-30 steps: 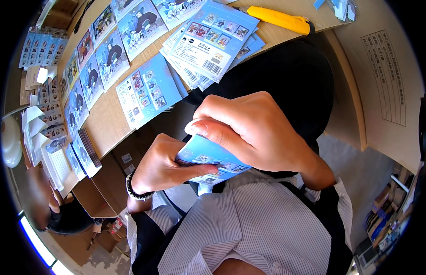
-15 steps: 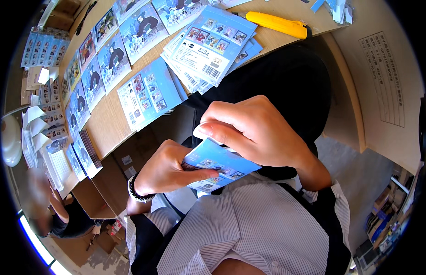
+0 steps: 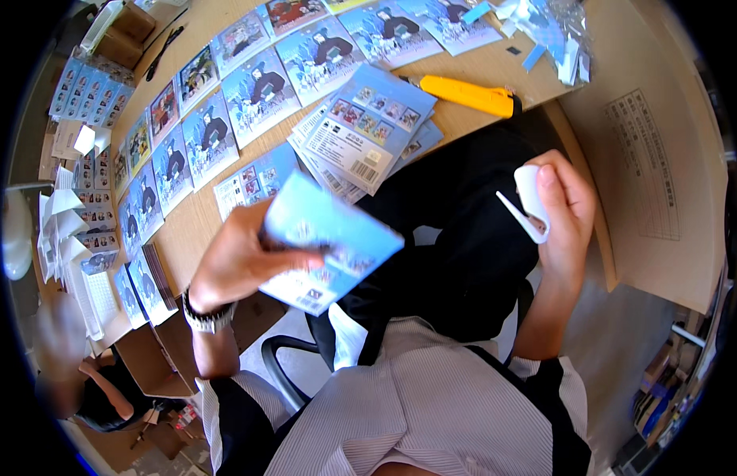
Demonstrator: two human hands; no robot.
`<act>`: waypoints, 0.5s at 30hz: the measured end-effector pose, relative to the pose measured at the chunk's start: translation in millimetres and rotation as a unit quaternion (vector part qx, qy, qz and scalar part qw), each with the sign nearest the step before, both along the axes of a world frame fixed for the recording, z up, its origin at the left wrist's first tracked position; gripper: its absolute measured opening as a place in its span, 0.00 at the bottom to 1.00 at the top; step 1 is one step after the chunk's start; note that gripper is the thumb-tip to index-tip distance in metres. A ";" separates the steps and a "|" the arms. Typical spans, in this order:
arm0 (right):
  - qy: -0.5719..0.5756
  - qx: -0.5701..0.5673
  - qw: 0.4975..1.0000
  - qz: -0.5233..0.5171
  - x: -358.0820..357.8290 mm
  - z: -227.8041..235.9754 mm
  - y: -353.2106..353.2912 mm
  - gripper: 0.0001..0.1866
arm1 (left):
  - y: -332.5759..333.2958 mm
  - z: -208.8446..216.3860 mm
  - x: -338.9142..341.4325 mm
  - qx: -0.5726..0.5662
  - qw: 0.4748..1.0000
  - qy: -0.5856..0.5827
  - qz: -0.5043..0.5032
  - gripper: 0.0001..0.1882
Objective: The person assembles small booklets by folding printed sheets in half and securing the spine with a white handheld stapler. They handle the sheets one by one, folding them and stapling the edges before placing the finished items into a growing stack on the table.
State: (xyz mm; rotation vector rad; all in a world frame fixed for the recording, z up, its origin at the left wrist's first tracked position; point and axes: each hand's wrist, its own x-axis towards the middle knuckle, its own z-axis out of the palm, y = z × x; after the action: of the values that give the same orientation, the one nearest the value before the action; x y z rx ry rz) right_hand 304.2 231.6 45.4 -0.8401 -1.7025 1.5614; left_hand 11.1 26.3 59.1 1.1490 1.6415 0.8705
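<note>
Left hand: closed on a flat, glossy blue packet printed with small pictures, thumb across its face. Packet is tilted, raised above the lap of the seated person; its near part shows a barcode. Dark-and-silver band on the left wrist.

Right hand: curled around a small white hooked piece with a thin pointed prong; material cannot be told from here. Piece is well apart from the packet.

Beyond the hands, at the edge of the light-brown wooden desk: a fanned stack of blue-and-white printed packets, barcodes up. Just beside it, a yellow-bodied utility knife. Behind, rows of glossy pale-blue picture sheets lie flat. Farther right, white and blue scraps. Desk's far left end: white keyboard; near it, a co-worker in dark clothing.
</note>
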 end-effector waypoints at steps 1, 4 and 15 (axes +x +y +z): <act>-0.011 -0.024 1.000 -0.006 -0.5 -4.8 -2.2 0.14 | 14.7 0.4 -0.7 0.047 0.998 0.033 0.027 0.32; -0.039 -0.009 0.999 0.007 -8.4 -21.5 -10.4 0.13 | 78.3 -0.9 -12.6 0.096 0.973 0.208 0.031 0.38; -0.042 0.009 0.999 0.033 -10.2 -21.7 -17.6 0.12 | 71.3 -24.5 -30.5 0.136 0.886 0.443 -0.010 0.49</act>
State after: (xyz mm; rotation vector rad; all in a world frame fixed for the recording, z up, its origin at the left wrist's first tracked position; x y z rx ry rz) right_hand 294.0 214.0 23.7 -0.8592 -1.8186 1.5705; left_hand -19.4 97.5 34.6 1.9462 2.2557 0.5868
